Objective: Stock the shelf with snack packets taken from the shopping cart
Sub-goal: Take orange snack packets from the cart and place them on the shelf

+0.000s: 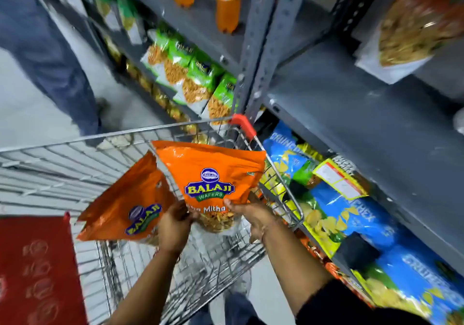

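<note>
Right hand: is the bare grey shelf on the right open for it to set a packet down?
Probably yes. The right hand grips an orange packet above the cart, and the grey shelf beside it lies bare, with nothing between. The left hand also touches this packet and holds another.

We see a grey metal shelf unit [339, 103] with several boards. Two orange bottles [227, 0] stand on an upper board at the left. Green snack packets [198, 78] line the board beneath them. Blue chip packets [351, 214] fill the low board at the right, up to its front edge. The wire cart [62, 169] stands on the pale floor [30, 113].
</note>
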{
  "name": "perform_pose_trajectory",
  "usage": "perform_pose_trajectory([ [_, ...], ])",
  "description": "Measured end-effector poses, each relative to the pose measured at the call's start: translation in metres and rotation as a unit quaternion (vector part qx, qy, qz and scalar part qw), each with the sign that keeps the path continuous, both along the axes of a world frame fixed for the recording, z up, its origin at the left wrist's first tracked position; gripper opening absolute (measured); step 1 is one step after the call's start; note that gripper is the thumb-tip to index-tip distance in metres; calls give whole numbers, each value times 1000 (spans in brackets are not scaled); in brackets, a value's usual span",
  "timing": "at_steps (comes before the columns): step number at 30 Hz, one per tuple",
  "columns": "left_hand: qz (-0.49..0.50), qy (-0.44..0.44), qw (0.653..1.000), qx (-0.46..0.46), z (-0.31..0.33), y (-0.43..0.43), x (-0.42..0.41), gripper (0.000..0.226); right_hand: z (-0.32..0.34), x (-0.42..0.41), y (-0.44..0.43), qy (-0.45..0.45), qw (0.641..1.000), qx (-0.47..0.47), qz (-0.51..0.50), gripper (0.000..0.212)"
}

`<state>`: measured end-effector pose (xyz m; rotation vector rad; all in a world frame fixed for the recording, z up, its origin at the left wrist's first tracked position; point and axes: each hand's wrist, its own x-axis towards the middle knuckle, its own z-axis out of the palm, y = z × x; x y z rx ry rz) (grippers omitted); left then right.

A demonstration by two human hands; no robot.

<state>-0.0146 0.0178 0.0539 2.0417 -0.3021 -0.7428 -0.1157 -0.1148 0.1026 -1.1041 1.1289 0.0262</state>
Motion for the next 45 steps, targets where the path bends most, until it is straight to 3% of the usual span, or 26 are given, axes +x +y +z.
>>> perform_pose_trajectory([
  [3, -48, -165, 984, -37, 62, -13, -8, 17, 52, -18, -5, -98, 992, -19, -82, 23],
  [6, -35, -256, 963, -83, 121, -47, -21, 28, 108, -43, -21, -163, 973, -67, -148, 19],
  [8, -35, -215, 964, -150, 153, -80, -37, 30, 145, -66, -37, -200, 953, -115, -195, 21],
  [10, -62, -113, 962, -239, 179, -118, -52, 35, 174, -84, -58, -216, 935, -162, -230, 22],
  [13, -156, -99, 929, -321, 214, -183, -83, 35, 206, -119, -100, -239, 903, -199, -297, 14],
  [16, -207, -136, 911, -331, 228, -248, -107, 27, 220, -146, -147, -233, 881, -219, -348, 17],
  [19, -225, 10, 921, -317, 233, -305, -127, 32, 219, -166, -193, -243, 868, -233, -364, 9],
  [22, -256, 75, 917, -295, 226, -353, -137, 39, 206, -182, -230, -194, 880, -200, -386, 40],
  [28, -262, 72, 931, -245, 206, -405, -134, 46, 176, -181, -272, -181, 878, -218, -386, 43],
  [34, -285, 71, 916, -273, 201, -405, -140, 51, 170, -180, -275, -170, 870, -268, -378, 58],
  [36, -287, 31, 915, -283, 202, -389, -139, 72, 162, -176, -261, -127, 852, -327, -390, 72],
  [38, -257, -30, 921, -290, 196, -357, -135, 86, 146, -163, -229, -54, 795, -436, -418, 76],
  [40, -221, -60, 916, -329, 182, -308, -127, 78, 125, -142, -181, -16, 722, -580, -377, 64],
  [42, -179, -75, 920, -341, 159, -244, -106, 56, 100, -110, -131, -34, 694, -680, -234, 55],
  [45, -115, -157, 957, -216, 118, -140, -54, 17, 65, -59, -69, -86, 751, -654, -26, 55],
])
